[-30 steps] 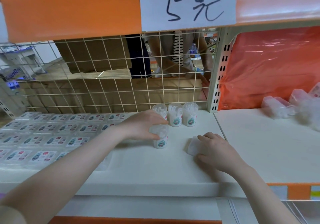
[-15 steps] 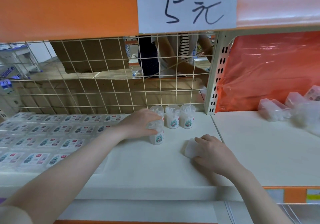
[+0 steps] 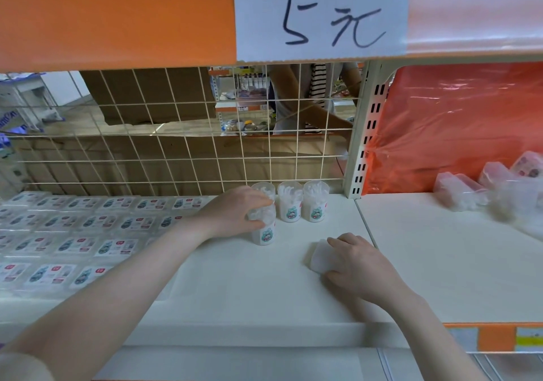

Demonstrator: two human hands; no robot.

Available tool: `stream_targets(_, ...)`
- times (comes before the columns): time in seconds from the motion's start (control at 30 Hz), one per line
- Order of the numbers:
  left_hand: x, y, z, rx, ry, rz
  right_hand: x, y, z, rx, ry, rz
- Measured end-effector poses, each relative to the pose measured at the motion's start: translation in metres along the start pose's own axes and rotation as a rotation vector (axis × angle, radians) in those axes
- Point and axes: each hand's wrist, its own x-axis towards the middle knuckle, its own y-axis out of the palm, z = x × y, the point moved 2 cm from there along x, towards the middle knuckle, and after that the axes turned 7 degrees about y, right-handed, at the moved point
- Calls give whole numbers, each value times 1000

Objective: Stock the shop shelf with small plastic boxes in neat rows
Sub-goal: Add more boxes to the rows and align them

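On the white shelf (image 3: pixel 249 286) three small clear plastic boxes of cotton swabs (image 3: pixel 304 205) stand in a row against the wire grid at the back. My left hand (image 3: pixel 235 216) grips the top of a fourth upright box (image 3: pixel 264 233), which stands in front of the leftmost one. My right hand (image 3: pixel 358 266) lies further forward on the shelf and holds another box (image 3: pixel 318 255) on its side; most of that box is hidden under my fingers.
Flat labelled packs (image 3: pixel 67 233) fill the left of the shelf in rows. A perforated upright post (image 3: pixel 364 151) divides the bays. Loose clear boxes and bags (image 3: pixel 482 192) lie at the right before red plastic sheeting. Behind the wire grid (image 3: pixel 176 145) are cardboard cartons and a person.
My left hand has slid its box back toward the rear row. My right hand with its box has barely moved. The person behind the grid has shifted right.
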Motion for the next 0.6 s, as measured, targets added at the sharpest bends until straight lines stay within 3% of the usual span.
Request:
stream_targets(0.23,-7,4,-1,185,58,-34,-3,-3,3,-22,7,7)
stream_targets(0.6,-26,11,-4,171,1,-166,-17,-5,24,-94,34,-64)
